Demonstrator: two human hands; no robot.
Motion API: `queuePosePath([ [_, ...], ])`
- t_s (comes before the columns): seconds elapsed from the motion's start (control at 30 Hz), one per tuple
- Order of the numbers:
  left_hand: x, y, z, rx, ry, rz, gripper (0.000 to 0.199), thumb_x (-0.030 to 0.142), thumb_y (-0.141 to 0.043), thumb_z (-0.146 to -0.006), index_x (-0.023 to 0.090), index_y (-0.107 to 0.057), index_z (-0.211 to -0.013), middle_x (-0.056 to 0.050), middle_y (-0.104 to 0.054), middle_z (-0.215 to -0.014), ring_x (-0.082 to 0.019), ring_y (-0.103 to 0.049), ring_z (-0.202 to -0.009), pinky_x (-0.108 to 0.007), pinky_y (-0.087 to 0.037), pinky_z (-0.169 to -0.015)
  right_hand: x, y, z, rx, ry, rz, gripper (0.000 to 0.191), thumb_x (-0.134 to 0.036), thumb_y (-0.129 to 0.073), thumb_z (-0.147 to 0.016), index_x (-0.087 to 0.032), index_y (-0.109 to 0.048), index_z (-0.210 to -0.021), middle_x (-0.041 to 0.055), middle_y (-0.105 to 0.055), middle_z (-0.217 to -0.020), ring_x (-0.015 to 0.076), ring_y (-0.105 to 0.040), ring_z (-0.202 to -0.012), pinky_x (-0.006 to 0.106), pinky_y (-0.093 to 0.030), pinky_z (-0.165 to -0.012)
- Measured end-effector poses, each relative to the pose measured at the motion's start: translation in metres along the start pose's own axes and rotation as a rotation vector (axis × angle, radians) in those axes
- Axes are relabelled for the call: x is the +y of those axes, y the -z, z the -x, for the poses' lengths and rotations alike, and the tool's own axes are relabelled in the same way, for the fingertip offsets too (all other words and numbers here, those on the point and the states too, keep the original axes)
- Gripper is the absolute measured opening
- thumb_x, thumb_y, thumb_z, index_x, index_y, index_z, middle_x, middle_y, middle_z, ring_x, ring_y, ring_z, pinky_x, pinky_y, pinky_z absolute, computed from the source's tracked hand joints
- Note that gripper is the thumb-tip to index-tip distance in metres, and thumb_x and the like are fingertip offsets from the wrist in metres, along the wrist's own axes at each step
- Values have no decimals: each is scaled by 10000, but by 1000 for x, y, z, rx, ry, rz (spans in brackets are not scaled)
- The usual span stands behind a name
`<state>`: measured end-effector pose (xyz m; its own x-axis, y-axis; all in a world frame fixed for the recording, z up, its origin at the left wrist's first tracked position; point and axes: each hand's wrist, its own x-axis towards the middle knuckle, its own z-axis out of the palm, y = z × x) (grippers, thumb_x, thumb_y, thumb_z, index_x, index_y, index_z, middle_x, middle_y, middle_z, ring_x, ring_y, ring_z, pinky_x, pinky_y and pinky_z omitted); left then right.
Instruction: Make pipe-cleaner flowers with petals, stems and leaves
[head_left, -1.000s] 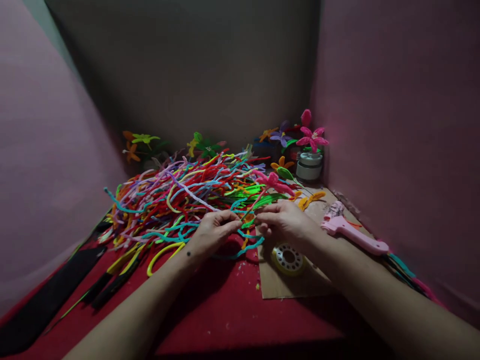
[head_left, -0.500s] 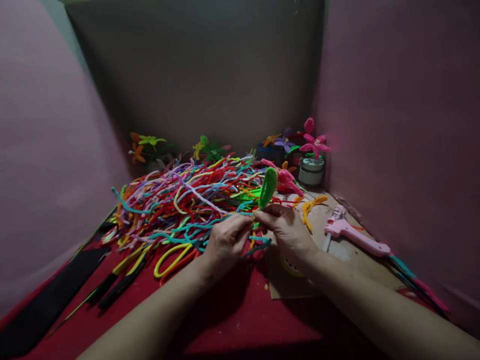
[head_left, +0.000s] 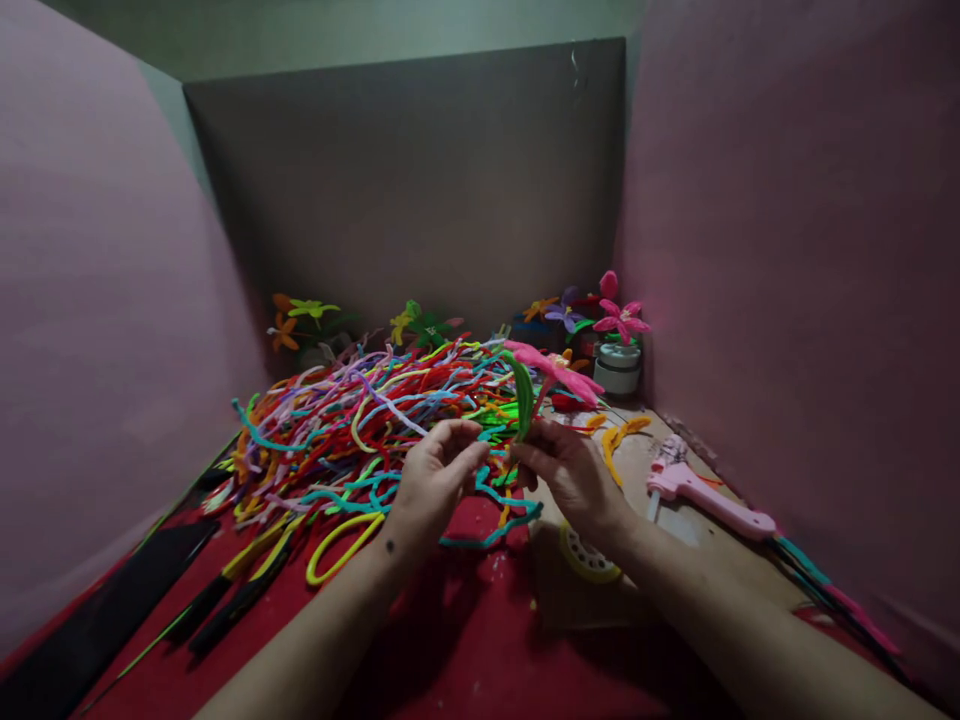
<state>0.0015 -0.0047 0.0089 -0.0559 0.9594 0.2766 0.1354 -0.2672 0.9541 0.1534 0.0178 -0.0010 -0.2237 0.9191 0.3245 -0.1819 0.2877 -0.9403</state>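
The red table [head_left: 480, 640] is the largest thing I watch over from here, and the heap of fuzzy strands [head_left: 352, 410] fills its middle out toward the far edge. A cardboard sheet [head_left: 636, 460] lies on the table's right half, and a black strip [head_left: 112, 590] slants down to its near left corner.

My left hand [head_left: 435, 475] is over the heap's near side, thumb and forefinger close together; I cannot tell whether anything sits between them. My right hand [head_left: 574, 475], over the cardboard's left edge, is pinched around the base of the green leaf and, it seems, the flower's stem.

The pink glue gun [head_left: 709, 497] rests on the cardboard toward the table's right edge; a yellow-and-black tool [head_left: 232, 610] lies toward the left edge, with a yellow loop [head_left: 313, 562] beside it. A grey-white jar [head_left: 617, 370] stands at the far right corner. The pink flower [head_left: 574, 380] tilts above the right hand, the green leaf [head_left: 523, 395] upright just left of its stem. The tape roll [head_left: 589, 555] is half covered by the right wrist.

I'd keep that pinch low and light, so leaf and stem stay aligned without flattening the pile, and let the left fingers steady the lower end.

My count: one held flower, one leaf, one glue gun, one roll, one jar; strands too tangled to number.
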Motion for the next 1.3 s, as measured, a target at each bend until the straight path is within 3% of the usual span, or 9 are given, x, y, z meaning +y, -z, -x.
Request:
queuePosePath([
  [0.07,2,2,-5,-67,88,203,264,296,-658,-718,180,-550,-930,58,-477,-625,-37,-376,-432,-168,-298,-389,1,-1,5,-97,-53,-45,135,-286,-609,-717,-155,-574,-712,-42,-516,-539,83,-450,-450,223,-354,-446],
  [0.2,7,5,-8,-178,80,422,336,206,-725,-634,183,-587,-940,27,-553,-748,-28,-409,-477,-160,-300,-408,-3,-5,14,-224,-167,-46,153,-292,-615,-714,-144,-573,-704,-48,-488,-535,67,-428,-440,211,-343,-442],
  [0.4,9,6,-2,-146,33,342,129,190,-715,-652,165,-663,-767,45,-518,-553,-30,-381,-439,-164,-303,-417,-5,-8,18,-307,-218,-26,156,-271,-587,-727,-159,-509,-650,-53,-489,-524,56,-428,-397,197,-330,-411],
  [0.57,11,8,6,-76,-320,-14,119,157,-667,-709,219,-733,-787,-14,-636,-773,-116,-576,-701,-203,-454,-581,-3,-8,17,-239,-222,-53,118,-247,-569,-707,-169,-506,-645,-62,-484,-496,58,-419,-356,186,-322,-359],
  [0.67,14,10,10,-148,-580,-211,221,115,-639,-730,240,-729,-889,-33,-654,-864,-135,-605,-780,-224,-484,-675,-3,-6,17,-213,-217,-95,153,-269,-561,-716,-160,-514,-618,-48,-495,-484,69,-444,-361,187,-327,-350],
  [0.77,14,13,11,-173,-688,-287,276,88,-629,-734,245,-714,-945,-42,-659,-885,-136,-611,-799,-225,-491,-701,-4,-4,16,-177,-207,-138,135,-257,-567,-708,-151,-530,-631,-48,-496,-486,67,-448,-362,184,-331,-354],
  [0.93,14,11,10,-188,-537,-227,241,123,-647,-721,251,-727,-908,-49,-661,-901,-168,-620,-822,-262,-511,-727,-7,-4,16,-105,-163,-127,131,-257,-585,-701,-145,-541,-648,-45,-508,-508,63,-454,-371,184,-343,-364],
  [1.13,19,10,7,-68,-261,115,137,141,-729,-623,231,-737,-726,-39,-618,-982,-224,-578,-962,-299,-511,-775,-5,-2,16,-50,-25,2,131,-259,-571,-755,-165,-530,-674,-55,-459,-502,72,-435,-430,199,-356,-419],
  [1.3,21,12,2,-167,-69,314,516,92,-734,-590,261,-617,-1063,-38,-581,-1075,-143,-598,-783,-222,-502,-602,5,10,12,87,178,295,88,-264,-545,-787,-182,-564,-764,-24,-515,-580,102,-478,-507,229,-396,-500],
])
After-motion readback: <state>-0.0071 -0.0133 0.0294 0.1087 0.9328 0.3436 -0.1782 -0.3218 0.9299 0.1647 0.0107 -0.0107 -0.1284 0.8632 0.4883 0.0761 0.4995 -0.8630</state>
